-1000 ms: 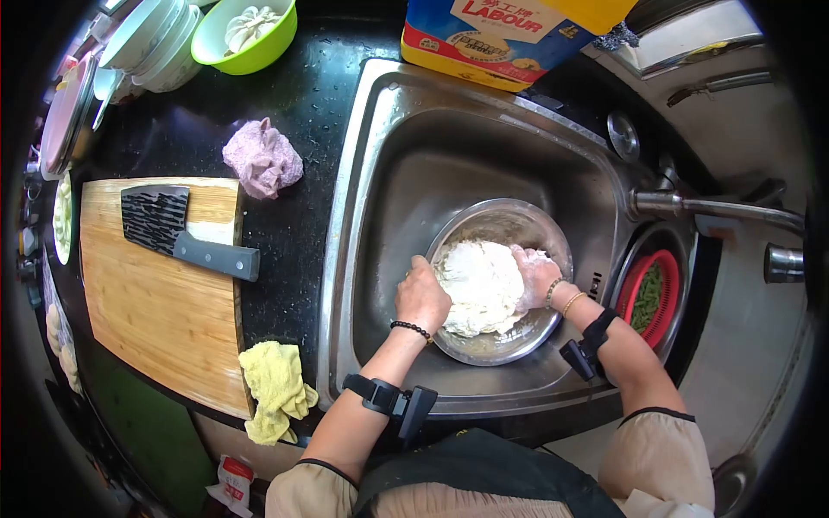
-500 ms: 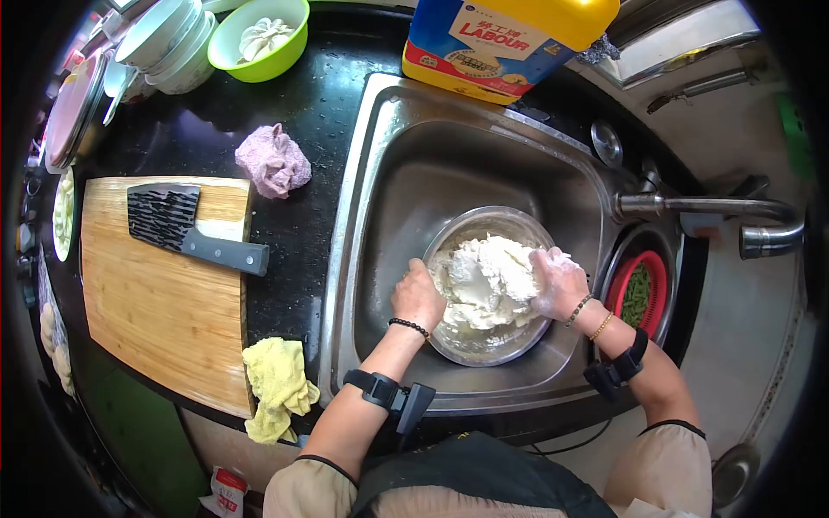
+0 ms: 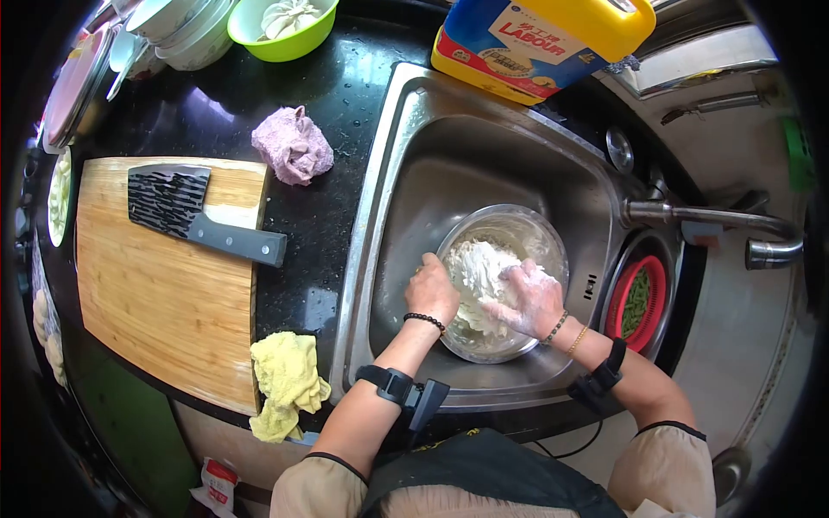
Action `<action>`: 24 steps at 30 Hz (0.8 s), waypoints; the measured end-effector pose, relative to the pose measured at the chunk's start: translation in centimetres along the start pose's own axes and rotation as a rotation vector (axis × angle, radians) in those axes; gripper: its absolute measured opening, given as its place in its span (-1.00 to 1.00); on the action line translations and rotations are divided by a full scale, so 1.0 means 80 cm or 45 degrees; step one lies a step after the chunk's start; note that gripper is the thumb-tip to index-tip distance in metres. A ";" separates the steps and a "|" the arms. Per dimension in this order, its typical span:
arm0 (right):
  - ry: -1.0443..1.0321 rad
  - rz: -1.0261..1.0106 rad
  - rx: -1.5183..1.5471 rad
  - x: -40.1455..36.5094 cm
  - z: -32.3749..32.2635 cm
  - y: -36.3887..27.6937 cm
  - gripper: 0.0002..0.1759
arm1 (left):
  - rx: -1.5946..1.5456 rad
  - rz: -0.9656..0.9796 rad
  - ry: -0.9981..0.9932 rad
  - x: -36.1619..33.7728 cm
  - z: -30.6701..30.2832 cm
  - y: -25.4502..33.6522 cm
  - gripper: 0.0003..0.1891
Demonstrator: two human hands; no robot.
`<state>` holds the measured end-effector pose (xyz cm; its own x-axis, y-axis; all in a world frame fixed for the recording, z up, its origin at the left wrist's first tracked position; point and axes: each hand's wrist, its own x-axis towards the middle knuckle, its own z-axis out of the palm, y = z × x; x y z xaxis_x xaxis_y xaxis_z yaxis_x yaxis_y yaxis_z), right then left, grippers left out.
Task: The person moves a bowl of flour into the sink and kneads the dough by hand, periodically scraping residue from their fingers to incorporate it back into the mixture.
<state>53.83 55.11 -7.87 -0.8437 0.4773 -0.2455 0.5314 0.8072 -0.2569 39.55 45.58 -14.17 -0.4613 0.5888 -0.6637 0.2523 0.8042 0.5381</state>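
A metal bowl (image 3: 553, 259) stands in the sink, holding a lumpy white mass of floury dough (image 3: 480, 266). My left hand (image 3: 433, 288) is closed around the bowl's left rim. Coated in white flour, my right hand (image 3: 530, 300) lies over the right part of the dough inside the bowl. Its thumb and fingers are apart and touch the dough, and some fingertips are hidden in it.
The steel sink (image 3: 389, 173) surrounds the bowl, with a faucet (image 3: 691, 213) at right. Left are a cutting board (image 3: 164, 302), a cleaver (image 3: 203, 216), a purple cloth (image 3: 292, 147) and a yellow cloth (image 3: 289, 380). A yellow jug (image 3: 535, 43) stands behind; a red basket (image 3: 639, 302) is right.
My right hand has moved left from the dough's right edge onto the dough, its fingers spreading. My left hand still holds the bowl rim. The whole view has shifted slightly.
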 end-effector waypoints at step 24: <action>-0.193 -0.409 -0.050 0.010 0.135 -0.011 -0.73 | 0.055 -0.030 -0.033 0.000 0.003 0.004 -0.62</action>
<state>53.50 51.03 -17.90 -0.9448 0.1425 -0.2949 0.2352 0.9219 -0.3080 39.85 45.83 -14.14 -0.4458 0.5709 -0.6895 0.2785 0.8205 0.4993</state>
